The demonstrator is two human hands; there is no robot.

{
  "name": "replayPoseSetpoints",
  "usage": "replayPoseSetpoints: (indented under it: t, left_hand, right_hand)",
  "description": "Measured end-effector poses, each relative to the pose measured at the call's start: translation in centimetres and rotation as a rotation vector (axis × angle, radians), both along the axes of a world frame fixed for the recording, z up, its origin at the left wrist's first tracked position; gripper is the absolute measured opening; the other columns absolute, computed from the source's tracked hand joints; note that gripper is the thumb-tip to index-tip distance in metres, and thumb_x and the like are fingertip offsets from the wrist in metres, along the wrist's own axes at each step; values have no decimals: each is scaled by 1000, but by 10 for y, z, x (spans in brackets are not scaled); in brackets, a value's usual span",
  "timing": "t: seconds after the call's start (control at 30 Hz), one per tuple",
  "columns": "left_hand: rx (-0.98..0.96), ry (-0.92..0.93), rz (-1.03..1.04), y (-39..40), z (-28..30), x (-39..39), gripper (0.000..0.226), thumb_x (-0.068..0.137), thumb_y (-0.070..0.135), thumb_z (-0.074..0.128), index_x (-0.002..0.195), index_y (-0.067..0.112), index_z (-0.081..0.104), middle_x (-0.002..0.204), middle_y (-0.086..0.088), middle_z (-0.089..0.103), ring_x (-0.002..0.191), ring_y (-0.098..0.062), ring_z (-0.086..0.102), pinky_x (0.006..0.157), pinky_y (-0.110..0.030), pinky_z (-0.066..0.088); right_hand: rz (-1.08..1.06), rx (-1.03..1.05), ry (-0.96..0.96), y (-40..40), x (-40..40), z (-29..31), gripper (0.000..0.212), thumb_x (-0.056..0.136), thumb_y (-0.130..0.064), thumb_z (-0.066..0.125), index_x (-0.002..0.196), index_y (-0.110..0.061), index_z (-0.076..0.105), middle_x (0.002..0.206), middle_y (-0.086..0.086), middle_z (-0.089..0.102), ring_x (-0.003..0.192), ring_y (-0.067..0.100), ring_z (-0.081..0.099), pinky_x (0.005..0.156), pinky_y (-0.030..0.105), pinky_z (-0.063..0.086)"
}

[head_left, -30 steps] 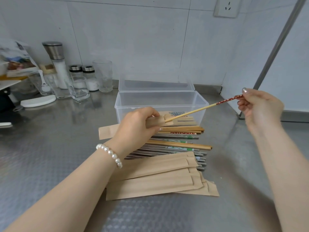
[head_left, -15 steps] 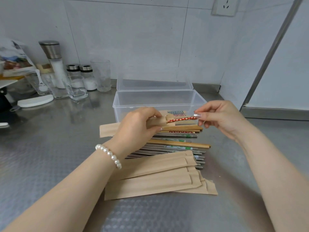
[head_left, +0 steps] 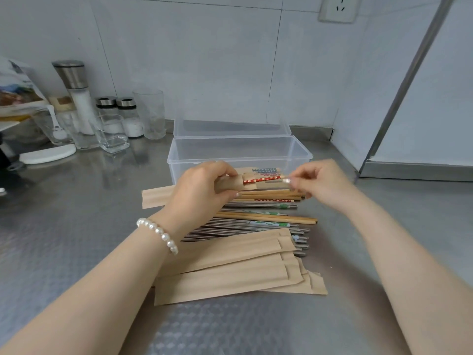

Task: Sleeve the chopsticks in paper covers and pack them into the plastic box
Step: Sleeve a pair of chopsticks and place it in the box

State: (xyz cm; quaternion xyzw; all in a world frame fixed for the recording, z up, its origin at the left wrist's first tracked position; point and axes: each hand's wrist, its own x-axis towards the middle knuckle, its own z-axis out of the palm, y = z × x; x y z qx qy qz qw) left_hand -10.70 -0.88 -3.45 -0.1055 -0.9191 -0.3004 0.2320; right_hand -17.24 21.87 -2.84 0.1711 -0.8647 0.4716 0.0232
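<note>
I see my left hand [head_left: 204,187] gripping a paper sleeve [head_left: 163,197]; my right hand [head_left: 316,181] pinches the red chopstick [head_left: 261,179] sticking out at its 3 o'clock end. The plastic box [head_left: 239,152] sits open at 12 o'clock.

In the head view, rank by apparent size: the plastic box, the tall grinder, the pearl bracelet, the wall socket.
1. plastic box, clearly largest.
2. tall grinder.
3. and 4. pearl bracelet and wall socket: look alike, and the bracelet lies far nearer the camera, so unranked.
</note>
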Motion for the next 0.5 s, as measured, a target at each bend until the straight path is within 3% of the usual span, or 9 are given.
replayPoseSetpoints:
  t: [0.07,0.17,0.33,0.5]
  left_hand:
    - [-7,-10,5,0,-1,0,29,74,22,74,100,21,64,87,8,57,87,-17,54,77,-29,43]
    - [-21,-26,7,0,-2,0,29,74,23,74,101,21,63,88,9,56,89,-16,54,79,-30,44]
    - [-33,-38,-2,1,-2,0,30,74,23,74,101,21,63,89,8,56,89,-17,55,81,-33,46]
    - [-33,-40,-4,1,-3,-1,29,74,23,74,101,21,63,88,9,57,88,-16,55,80,-31,46]
  right_hand:
    - [1,272,36,-1,-4,-8,14,78,-11,73,67,-19,67,63,-6,61,58,7,52,63,25,44]
    - [11,448,41,-3,-7,-14,18,80,-13,69,67,-25,64,67,-14,57,70,12,52,70,24,39]
    - [-18,498,85,-5,-8,-17,6,84,-16,65,80,-18,70,74,-13,53,82,14,53,78,25,40]
    - [-25,529,80,-5,-8,-16,19,81,-14,68,68,-26,63,72,-17,51,74,9,51,72,22,38]
